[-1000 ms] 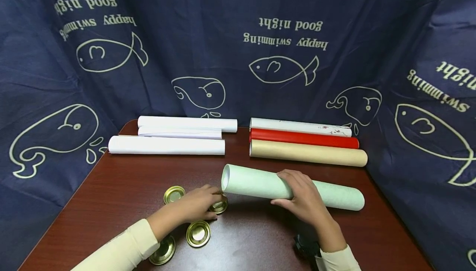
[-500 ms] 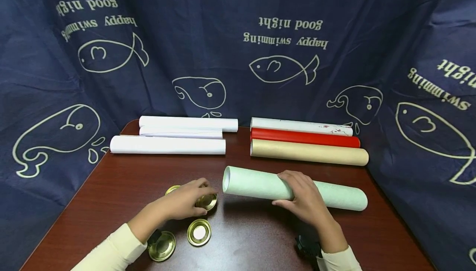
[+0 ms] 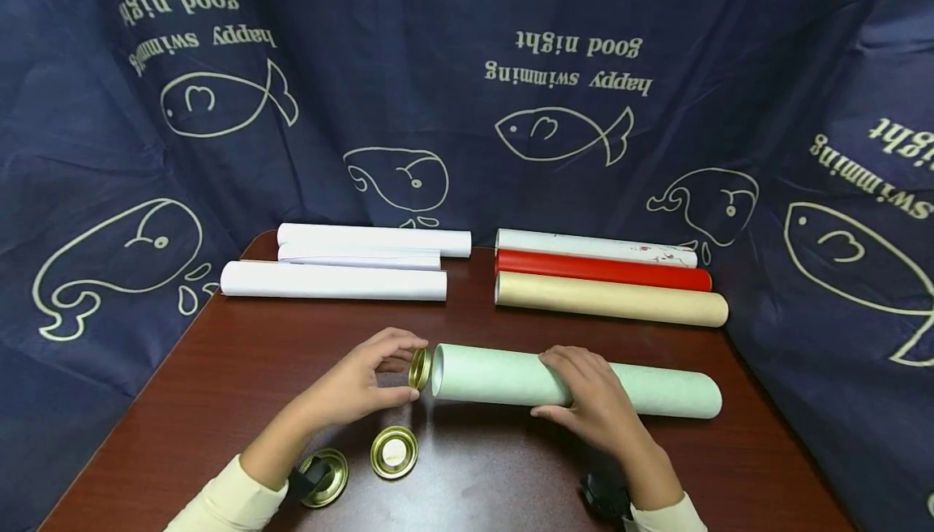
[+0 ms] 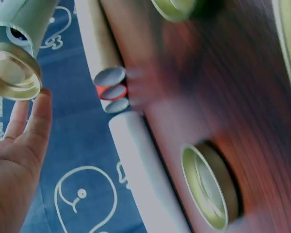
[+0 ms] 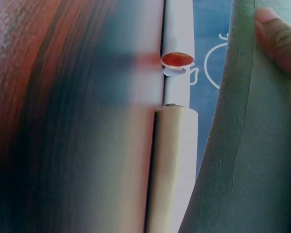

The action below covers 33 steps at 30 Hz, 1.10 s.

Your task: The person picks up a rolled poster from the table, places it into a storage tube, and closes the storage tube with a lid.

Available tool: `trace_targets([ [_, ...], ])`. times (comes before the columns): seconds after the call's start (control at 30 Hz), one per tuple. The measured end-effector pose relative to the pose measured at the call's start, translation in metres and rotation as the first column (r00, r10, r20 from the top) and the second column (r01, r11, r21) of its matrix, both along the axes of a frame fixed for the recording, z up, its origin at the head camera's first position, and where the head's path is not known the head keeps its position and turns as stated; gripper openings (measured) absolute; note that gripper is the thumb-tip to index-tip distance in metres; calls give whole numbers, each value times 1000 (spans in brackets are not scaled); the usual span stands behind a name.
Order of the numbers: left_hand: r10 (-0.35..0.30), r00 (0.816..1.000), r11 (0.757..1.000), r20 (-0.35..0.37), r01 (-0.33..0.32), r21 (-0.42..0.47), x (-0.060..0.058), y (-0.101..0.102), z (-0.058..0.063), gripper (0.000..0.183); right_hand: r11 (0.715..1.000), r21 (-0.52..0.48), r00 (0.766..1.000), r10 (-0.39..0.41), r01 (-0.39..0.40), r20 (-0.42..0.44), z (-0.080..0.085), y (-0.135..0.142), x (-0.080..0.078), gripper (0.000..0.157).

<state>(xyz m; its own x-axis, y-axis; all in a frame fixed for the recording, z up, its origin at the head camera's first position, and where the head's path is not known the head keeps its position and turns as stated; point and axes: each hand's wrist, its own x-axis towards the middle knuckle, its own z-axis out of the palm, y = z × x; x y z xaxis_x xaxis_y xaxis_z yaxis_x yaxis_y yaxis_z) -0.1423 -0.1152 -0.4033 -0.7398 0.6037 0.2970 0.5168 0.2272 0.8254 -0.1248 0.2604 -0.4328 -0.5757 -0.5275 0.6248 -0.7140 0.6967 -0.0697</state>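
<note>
My left hand (image 3: 357,378) pinches a round gold metal lid (image 3: 419,369) on edge between thumb and fingers. The lid faces the open left end of a pale green paper tube (image 3: 496,374), very near its rim; the left wrist view has the lid (image 4: 12,73) just below the tube mouth (image 4: 22,36). My right hand (image 3: 594,394) grips the tube around its middle, thumb on the near side. In the right wrist view, its thumb (image 5: 281,43) lies along the green surface. Two more gold lids lie on the table, one in front (image 3: 394,452) and one by my left wrist (image 3: 334,479).
White rolls (image 3: 332,281) lie at the back left of the brown table (image 3: 467,483). At the back right are a tan roll (image 3: 613,299), a red roll (image 3: 606,269) and a white patterned roll (image 3: 584,246). A blue printed cloth (image 3: 409,70) hangs behind.
My left hand has lifted the lid from the table, turned it on edge and brought it to the tube's left end. The tube's left end has dipped slightly in my right hand.
</note>
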Motion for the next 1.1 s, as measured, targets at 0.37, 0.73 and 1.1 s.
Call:
trace_targets([
  [0.37, -13, 997, 992, 76, 4, 128, 14, 22, 1, 58, 1000, 7, 1000, -4, 4, -13, 2, -2, 5, 76],
  [0.73, 38, 998, 997, -51, -34, 73, 23, 32, 11, 62, 998, 63, 996, -10, 5, 85, 15, 2, 5, 82],
  [1.1, 122, 986, 991, -115, -127, -35, 28, 32, 8, 60, 995, 101, 998, 7, -12, 56, 7, 0, 6, 77],
])
